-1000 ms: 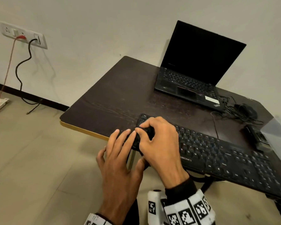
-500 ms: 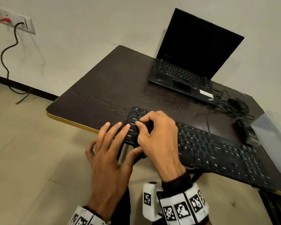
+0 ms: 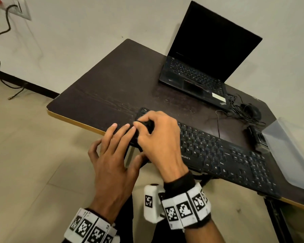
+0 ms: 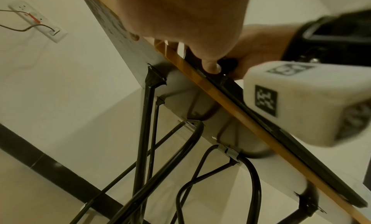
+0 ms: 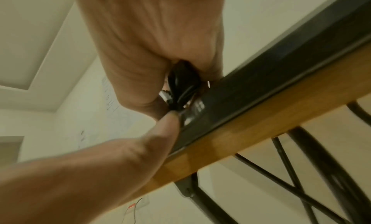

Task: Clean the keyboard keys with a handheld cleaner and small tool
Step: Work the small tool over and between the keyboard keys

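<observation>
A long black keyboard lies along the near edge of the dark table. My right hand grips a small black handheld cleaner and holds it down on the keyboard's left end; the right wrist view shows the same black cleaner in my curled fingers against the keyboard's front edge. My left hand lies flat with straight fingers on the keyboard's left corner, its thumb pressed to the front edge. The keys under both hands are hidden.
An open black laptop stands at the back of the table. A mouse with a tangled cable, a small dark device and a clear plastic cover lie at the right. Black metal table legs show underneath.
Both hands stay at the keyboard's left end; the right hand with the cleaner has shifted only slightly over the keys. The head view has tilted and moved in closer.
</observation>
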The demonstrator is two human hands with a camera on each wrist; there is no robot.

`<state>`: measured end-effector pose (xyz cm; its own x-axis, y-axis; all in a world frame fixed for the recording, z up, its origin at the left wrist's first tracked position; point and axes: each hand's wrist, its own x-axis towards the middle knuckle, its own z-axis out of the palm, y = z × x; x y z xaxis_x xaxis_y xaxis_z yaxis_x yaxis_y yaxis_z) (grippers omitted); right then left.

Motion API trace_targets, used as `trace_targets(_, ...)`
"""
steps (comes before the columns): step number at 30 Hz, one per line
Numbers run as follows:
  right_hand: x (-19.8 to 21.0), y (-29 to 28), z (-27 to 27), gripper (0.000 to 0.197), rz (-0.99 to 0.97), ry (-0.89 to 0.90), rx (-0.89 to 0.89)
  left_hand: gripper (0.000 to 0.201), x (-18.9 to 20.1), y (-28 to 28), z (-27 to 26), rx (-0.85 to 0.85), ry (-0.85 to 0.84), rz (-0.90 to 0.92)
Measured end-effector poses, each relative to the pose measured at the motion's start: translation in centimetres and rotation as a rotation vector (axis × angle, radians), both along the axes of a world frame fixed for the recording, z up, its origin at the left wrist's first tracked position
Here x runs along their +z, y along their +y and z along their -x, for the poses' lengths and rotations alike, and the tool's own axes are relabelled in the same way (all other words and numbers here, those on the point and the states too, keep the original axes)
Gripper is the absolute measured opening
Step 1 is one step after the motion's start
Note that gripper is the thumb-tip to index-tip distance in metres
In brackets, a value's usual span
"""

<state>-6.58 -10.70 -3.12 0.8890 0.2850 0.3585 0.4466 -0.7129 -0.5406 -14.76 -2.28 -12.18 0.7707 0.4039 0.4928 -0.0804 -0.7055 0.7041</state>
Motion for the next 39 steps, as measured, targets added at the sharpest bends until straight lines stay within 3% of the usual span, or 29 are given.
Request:
trace_targets(6, 1.2, -7.5, -1.5, 0.007, 0.058, 0.0, -0.286, 0.062, 0.4, -0.4, -0.2, 0.042, -0.009, -0.006)
trace_targets(12, 2.0, -4.3, -1.5, 0.012, 0.063, 0.12, -0.059, 0.061, 0.4, -0.3, -0.2, 0.026, 0.002, -0.032)
trace_targets(18, 3.2, -7.2, -1.9, 0.004, 0.176, 0.137, -0.127, 0.051, 0.5, 0.1, 0.3, -0.043, 0.04, -0.136)
trace_targets(26, 3.2, 0.7, -2.7, 0.004, 0.276, 0.074, 0.065, 0.045, 0.6, 0.0, 0.5, -0.052, 0.028, -0.09)
trace_targets(31, 3.3, -4.5, -2.5, 0.003, 0.337, 0.065, -0.085, 0.045, 0.8, 0.0, 0.4, -0.03, 0.041, -0.136)
trace_targets(34, 3.2, -8.1, -2.0, 0.006, 0.264, 0.085, -0.202, 0.046, 0.8, -0.1, 0.4, -0.034, 0.069, -0.134)
trace_targets(39, 2.6, -3.7, -1.9, 0.007, 0.21, 0.037, -0.092, 0.046, 0.7, -0.2, 0.2, -0.036, 0.075, -0.092)
